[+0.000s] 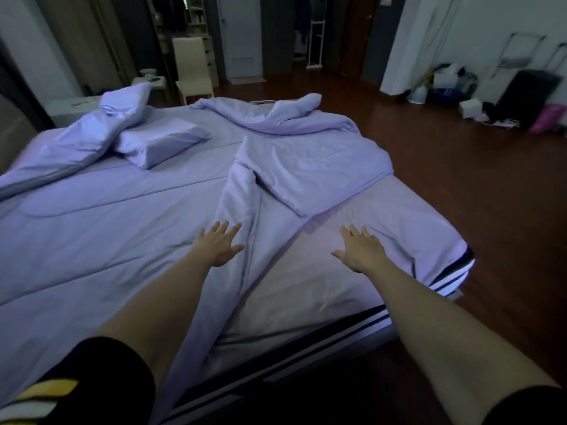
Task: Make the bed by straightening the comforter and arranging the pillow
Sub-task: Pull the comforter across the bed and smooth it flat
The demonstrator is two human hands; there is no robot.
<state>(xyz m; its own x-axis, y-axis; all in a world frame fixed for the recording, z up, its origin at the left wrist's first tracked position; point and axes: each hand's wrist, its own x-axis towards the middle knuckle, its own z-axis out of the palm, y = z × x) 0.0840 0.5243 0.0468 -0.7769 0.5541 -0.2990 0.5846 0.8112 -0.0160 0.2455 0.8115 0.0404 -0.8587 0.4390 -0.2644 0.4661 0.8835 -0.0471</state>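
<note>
Bed (352,289), rumpled comforter (306,167), open hands (219,245)

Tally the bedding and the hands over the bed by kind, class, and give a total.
Comforter: 1
Pillow: 1
Hands: 2, left hand and right hand, both open
Total: 4

I see the bed (352,289) ahead, with the comforter (306,154) bunched across its middle and far side, one fold running toward me. My left hand (219,243) is left of that fold; my right hand (360,248) is right of it, over the bare sheet. The pillow (159,142) lies far left on the bed. Behind the bed stands a chair (191,67); bags (521,99) sit far right on the floor.
</note>
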